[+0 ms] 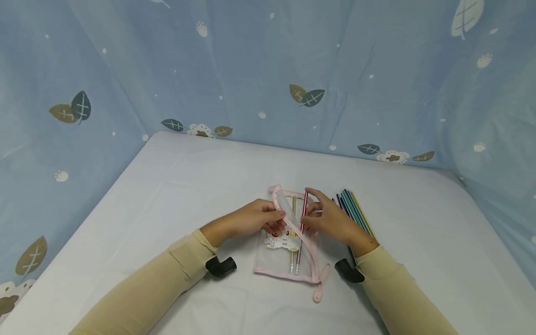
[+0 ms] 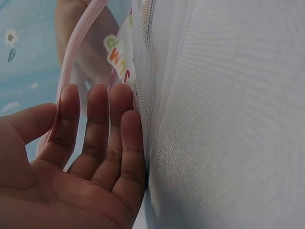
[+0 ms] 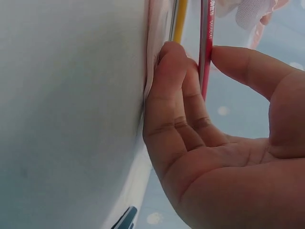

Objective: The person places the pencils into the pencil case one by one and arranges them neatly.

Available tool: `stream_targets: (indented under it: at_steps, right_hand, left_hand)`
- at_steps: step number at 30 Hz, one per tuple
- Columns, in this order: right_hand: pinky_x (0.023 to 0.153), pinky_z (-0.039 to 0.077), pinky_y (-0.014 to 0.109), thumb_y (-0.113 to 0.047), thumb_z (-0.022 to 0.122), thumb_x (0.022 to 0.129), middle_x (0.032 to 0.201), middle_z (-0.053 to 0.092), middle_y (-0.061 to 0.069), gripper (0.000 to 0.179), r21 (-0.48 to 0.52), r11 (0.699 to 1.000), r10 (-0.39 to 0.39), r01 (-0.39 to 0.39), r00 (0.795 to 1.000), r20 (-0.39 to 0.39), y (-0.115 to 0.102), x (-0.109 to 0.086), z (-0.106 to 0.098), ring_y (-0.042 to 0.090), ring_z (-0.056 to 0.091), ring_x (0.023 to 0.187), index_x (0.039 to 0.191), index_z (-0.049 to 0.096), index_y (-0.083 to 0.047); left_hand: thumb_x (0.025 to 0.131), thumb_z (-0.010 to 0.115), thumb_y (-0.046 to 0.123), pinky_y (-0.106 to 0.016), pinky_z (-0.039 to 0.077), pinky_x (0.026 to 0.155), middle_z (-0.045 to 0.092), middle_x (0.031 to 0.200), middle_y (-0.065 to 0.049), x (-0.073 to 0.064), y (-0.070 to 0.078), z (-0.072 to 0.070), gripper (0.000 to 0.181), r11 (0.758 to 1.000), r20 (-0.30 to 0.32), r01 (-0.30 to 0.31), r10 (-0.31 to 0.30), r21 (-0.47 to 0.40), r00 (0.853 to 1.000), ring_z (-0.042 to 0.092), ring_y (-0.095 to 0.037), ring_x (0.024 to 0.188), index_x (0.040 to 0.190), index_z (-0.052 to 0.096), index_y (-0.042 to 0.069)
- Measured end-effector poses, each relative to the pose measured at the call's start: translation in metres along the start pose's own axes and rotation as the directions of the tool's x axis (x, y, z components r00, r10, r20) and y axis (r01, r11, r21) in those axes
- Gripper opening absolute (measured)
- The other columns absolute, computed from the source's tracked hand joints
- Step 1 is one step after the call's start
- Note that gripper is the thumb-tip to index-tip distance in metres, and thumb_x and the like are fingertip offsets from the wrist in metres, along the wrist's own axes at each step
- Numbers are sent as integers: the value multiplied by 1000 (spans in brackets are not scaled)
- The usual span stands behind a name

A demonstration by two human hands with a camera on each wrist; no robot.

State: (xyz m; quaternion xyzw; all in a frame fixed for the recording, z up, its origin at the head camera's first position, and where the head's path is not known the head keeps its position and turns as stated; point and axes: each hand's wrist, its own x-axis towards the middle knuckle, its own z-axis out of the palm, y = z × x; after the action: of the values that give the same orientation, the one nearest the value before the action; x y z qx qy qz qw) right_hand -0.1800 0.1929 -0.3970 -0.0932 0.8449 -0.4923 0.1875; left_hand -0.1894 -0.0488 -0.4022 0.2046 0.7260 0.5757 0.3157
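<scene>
A see-through mesh pencil pouch (image 1: 265, 259) with pink edging and a cartoon label lies on the white table. My left hand (image 1: 260, 216) pinches the pink edge of its zip opening between thumb and forefinger, lifting that flap; the other fingers sit behind it in the left wrist view. In my right hand (image 1: 331, 222) is a red pencil (image 3: 207, 43), pinched between thumb and fingers. Its lower part lies inside the pouch, behind the mesh. Beside it, a yellow pencil (image 1: 294, 204) lies in the pouch.
Just right of the pouch lies a bundle of pencils (image 1: 353, 209), mostly teal and dark with a yellow one, partly hidden by the right hand and forearm. A pink zip pull (image 1: 318, 294) hangs off the pouch's near right corner. Blue patterned cloth (image 1: 259, 70) surrounds the table.
</scene>
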Motion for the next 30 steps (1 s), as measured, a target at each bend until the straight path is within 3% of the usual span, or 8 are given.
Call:
stream_targets:
  at_steps: [14,30]
  right_hand:
    - [65,56,33,-9,70,91,106,63,15,87,-124,992,-29,31,999,19,0,2,6,18,63,76,159,16,-6]
    - [66,53,29,-10,71,90,101,65,11,85,-229,973,-25,25,1000,-1,1,6,12,18,61,82,158,21,-4]
  left_hand:
    - [105,50,23,-31,59,81,72,96,-12,0,0,-1,31,1000,-3,15,-15,20,1000,69,-13,84,106,67,-4]
    - [104,50,23,-30,59,78,71,94,-13,0,-1,2,31,999,-34,38,-37,10,999,68,-13,81,106,64,-4]
